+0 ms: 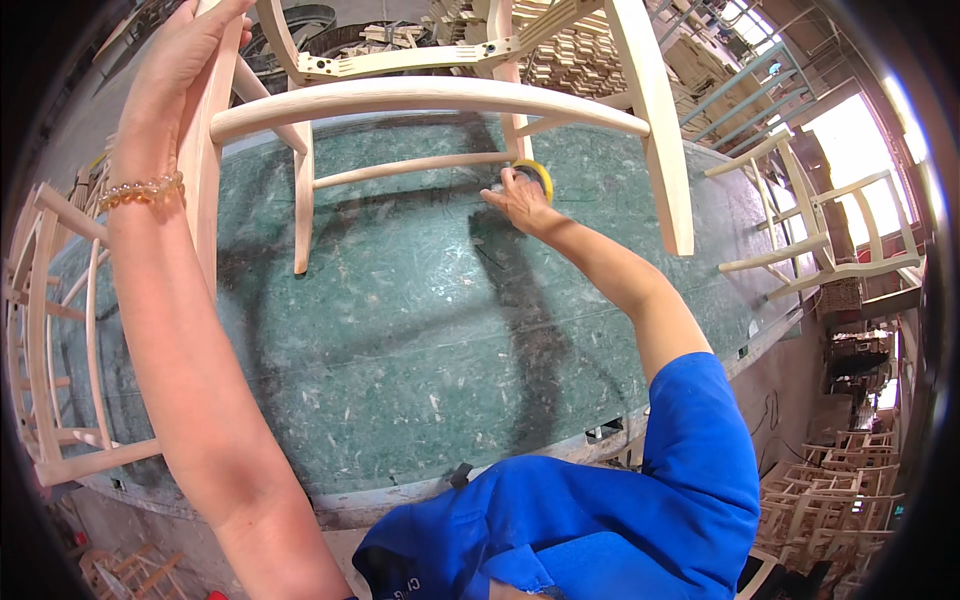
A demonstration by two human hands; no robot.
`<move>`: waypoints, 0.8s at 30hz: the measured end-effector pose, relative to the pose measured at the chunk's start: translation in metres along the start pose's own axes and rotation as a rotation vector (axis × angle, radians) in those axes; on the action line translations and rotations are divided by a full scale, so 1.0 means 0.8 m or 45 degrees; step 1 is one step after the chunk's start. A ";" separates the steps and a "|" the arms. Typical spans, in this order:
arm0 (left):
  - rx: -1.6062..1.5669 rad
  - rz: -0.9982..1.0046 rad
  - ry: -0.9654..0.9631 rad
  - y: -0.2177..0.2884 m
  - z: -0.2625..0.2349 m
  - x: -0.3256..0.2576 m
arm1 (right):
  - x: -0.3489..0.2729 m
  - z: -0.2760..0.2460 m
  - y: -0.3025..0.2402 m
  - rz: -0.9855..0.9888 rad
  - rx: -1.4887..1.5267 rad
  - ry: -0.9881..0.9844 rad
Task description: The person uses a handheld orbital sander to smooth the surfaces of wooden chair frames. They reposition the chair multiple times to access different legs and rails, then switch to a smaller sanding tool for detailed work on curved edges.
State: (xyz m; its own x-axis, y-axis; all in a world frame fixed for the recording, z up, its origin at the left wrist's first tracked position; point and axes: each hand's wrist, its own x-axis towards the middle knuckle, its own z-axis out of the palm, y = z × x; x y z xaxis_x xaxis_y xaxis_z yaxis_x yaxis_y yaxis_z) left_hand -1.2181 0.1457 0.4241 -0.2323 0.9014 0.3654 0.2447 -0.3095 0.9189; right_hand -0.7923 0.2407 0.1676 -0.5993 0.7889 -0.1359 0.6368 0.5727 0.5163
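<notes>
Unfinished wooden chair frame [440, 95]: pale bare wood, standing on the far half of the green worktable [400, 340], legs down on the surface.

Left hand [185, 50]: wrapped around the chair's upright post at the table's far left; beaded bracelet [140, 190] on the wrist.

Right hand [520, 200]: fingers closed on a yellow tape roll [538, 175], pressed beside a chair leg near the far edge.

More bare chair frames [820, 230] stand off the table's right side, another [50, 330] at its left edge.
</notes>
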 end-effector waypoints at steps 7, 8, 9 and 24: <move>-0.022 -0.006 0.028 0.008 0.007 -0.013 | -0.012 -0.009 0.002 0.009 0.128 -0.002; -0.025 0.005 0.014 0.009 0.008 -0.012 | -0.012 -0.010 0.003 0.011 0.139 0.003; -0.027 0.015 0.000 0.010 0.009 -0.012 | -0.012 -0.012 0.003 0.013 0.150 0.007; 0.037 0.054 0.071 0.024 0.019 -0.028 | 0.002 -0.021 0.000 0.052 0.153 -0.056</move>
State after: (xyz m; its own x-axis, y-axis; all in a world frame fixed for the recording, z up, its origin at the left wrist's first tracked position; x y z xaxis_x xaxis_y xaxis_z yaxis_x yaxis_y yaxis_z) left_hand -1.1939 0.1245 0.4310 -0.2728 0.8692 0.4124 0.2827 -0.3373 0.8979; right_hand -0.8013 0.2384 0.1820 -0.5517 0.8195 -0.1549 0.7154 0.5604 0.4173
